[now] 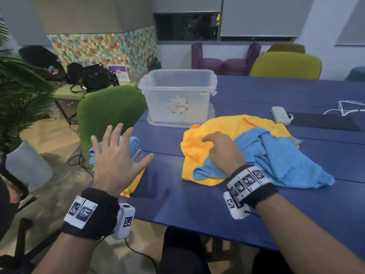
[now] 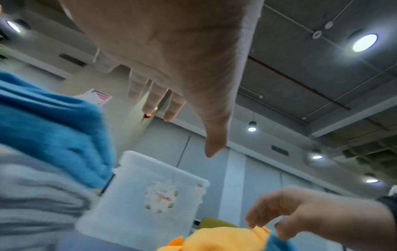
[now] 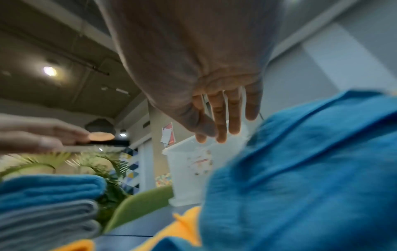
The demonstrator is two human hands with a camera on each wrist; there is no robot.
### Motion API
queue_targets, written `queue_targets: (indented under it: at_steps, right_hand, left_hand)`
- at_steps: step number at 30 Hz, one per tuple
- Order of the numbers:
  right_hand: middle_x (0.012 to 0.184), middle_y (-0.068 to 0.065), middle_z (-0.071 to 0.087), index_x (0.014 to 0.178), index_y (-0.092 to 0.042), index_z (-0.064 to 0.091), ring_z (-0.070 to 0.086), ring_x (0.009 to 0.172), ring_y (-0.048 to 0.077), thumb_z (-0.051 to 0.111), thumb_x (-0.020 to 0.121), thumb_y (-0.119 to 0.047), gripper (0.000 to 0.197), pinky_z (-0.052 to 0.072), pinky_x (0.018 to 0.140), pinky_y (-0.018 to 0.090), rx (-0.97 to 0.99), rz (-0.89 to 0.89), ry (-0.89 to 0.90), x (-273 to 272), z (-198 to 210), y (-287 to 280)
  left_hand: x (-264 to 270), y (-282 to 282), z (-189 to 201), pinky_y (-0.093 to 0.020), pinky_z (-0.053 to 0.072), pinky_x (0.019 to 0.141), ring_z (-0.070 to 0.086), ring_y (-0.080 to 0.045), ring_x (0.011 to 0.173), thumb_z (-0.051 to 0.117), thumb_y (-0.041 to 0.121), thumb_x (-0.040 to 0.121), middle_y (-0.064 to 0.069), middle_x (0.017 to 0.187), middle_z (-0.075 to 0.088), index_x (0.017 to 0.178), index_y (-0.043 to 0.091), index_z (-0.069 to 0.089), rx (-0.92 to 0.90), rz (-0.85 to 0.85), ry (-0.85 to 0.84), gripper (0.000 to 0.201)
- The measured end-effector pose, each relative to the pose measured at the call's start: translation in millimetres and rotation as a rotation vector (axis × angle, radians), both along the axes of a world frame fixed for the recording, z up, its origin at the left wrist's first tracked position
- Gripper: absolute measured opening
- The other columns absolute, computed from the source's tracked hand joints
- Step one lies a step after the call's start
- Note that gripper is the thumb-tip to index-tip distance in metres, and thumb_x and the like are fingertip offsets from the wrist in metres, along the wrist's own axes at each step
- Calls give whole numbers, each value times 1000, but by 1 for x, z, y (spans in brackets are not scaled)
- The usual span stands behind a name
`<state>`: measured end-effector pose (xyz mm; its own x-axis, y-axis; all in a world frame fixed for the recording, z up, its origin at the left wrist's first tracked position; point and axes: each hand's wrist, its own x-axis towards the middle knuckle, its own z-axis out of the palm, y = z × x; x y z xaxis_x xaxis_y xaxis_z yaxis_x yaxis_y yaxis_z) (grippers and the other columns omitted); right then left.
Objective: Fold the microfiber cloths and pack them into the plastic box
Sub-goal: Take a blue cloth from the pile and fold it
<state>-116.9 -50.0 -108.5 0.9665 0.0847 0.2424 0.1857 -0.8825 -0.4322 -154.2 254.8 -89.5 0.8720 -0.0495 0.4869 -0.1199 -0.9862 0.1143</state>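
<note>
Two hands: I see left hand [image 1: 116, 157] fingers spread above folded stack [image 1: 134, 147]; only left wrist shows right hand [image 2: 300, 210] pinching yellow cloth [image 1: 213, 143] (desk [image 1: 197, 198], plastic box [image 1: 177, 95] behind).

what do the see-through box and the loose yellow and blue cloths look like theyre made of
Plastic box: seemingly clear, slightly frosted rigid plastic; the wall behind shows through it and its rim is moulded. Yellow cloth and blue cloth: soft, matte, fuzzy fabric that crumples into loose folds, consistent with microfiber, though the weave is too fine to confirm.
</note>
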Motion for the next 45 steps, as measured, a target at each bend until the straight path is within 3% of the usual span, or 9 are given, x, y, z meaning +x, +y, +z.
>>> queue_targets:
  at_steps: [9,14,19,24,29,34,36,40,45]
  right_hand:
    - [137,3,53,135,-24,57,36,142,31,61,83,-2,56,19,121,53,-447,-79,-31,-9,-10,-90]
    - [89,4,66,95,-18,74,61,90,35,51,77,-12,29,39,94,42,-266,-44,-237,-17,8,-107]
    - [84,-2,65,95,-22,64,58,80,26,41,85,-21,26,49,71,45,68,-40,-211,-40,40,-114]
    - [88,-5,65,106,-15,66,51,81,14,50,84,-1,30,33,68,22,203,-61,-325,-68,65,-128]
    - [89,-10,64,110,-18,66,49,81,10,48,79,5,42,33,71,24,218,-77,-392,-85,73,-131]
    - [82,-11,64,110,-25,68,54,78,15,46,71,9,57,40,70,30,247,-147,-404,-94,70,-142]
    - [77,-10,63,109,-31,67,54,74,22,47,73,5,55,42,66,33,247,-155,-399,-98,68,-147]
    - [78,-30,61,111,-35,68,52,74,10,43,71,3,61,44,69,17,257,-127,-401,-108,67,-158]
    - [80,-7,68,102,-25,71,61,76,20,58,84,0,33,51,70,38,288,-170,-382,-117,70,-171]
  left_hand:
    - [11,-163,3,-41,45,100,55,-25,128,58,39,98,3,143,58,142,21,55,-198,-401,235,49]
    - [17,-223,-8,-42,52,87,63,-24,108,67,46,91,1,120,68,125,22,65,-283,-457,388,41]
    - [12,-249,-1,-45,47,67,58,-28,78,48,48,93,3,80,59,82,26,55,-453,-546,262,26]
    - [-1,-251,26,-47,45,70,52,-24,73,43,35,99,0,76,61,87,10,64,-692,-655,36,34]
    - [-21,-238,64,-25,40,63,49,-2,67,54,25,105,15,70,58,92,17,72,-868,-733,-69,24]
    - [-20,-212,90,-41,55,75,64,-11,79,58,30,103,15,83,72,101,24,78,-1046,-688,-136,21]
    - [-19,-200,101,-31,54,78,64,-2,82,62,20,103,17,85,72,104,23,78,-1093,-689,-179,17]
    - [-13,-172,116,-24,47,79,58,-1,82,63,15,101,14,85,68,98,24,74,-1110,-678,-225,14]
    - [-5,-141,122,-38,42,62,47,-16,74,62,41,101,-5,80,56,90,10,68,-1162,-624,-236,34]
